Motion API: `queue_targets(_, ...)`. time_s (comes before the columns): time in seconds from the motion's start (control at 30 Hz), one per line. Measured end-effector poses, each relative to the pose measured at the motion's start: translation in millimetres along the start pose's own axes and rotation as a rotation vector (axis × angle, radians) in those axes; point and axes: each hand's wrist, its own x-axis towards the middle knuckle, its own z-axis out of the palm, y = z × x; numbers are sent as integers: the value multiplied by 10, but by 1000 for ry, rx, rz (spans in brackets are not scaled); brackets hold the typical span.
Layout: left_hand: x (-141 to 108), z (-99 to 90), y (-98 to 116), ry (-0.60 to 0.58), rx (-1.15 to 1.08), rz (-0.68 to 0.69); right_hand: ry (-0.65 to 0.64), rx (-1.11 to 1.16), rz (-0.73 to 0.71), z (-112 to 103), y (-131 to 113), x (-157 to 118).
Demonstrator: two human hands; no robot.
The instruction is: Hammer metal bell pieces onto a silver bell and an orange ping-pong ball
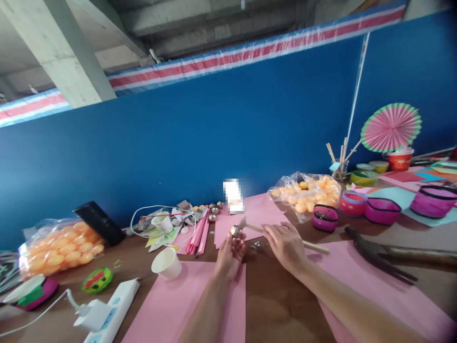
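In my left hand (230, 257) is a small shiny silver ball (235, 231), gripped at the fingertips with the palm turned up. Its near face shows a pale, bright patch. My right hand (287, 245) is closed around a long wooden-handled tool (317, 247). The tool's flat greyish tip (242, 223) meets or nearly meets the ball; contact is too small to tell. Small silvery bits (255, 245) lie on the table between my hands. Behind the left hand, several shiny metallic balls (213, 209) sit beside pink paper (257, 212).
Bags of orange balls stand at left (64, 250) and right (310, 193). A white paper cup (166, 263) is left of my forearm. A claw hammer (385, 252) lies right. A power strip (116, 309) is near left; a blue partition (178, 143) closes the back.
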Motion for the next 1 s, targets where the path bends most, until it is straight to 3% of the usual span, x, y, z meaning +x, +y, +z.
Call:
queue_targets(0.57, -7, 1, 33, -45, -89, -89, 2, 0, -2, -10, -17, -1)
queue_targets(1.0, -17, 18, 41, -10, -98, -97, 19, -3, 33, -13, -16, -1)
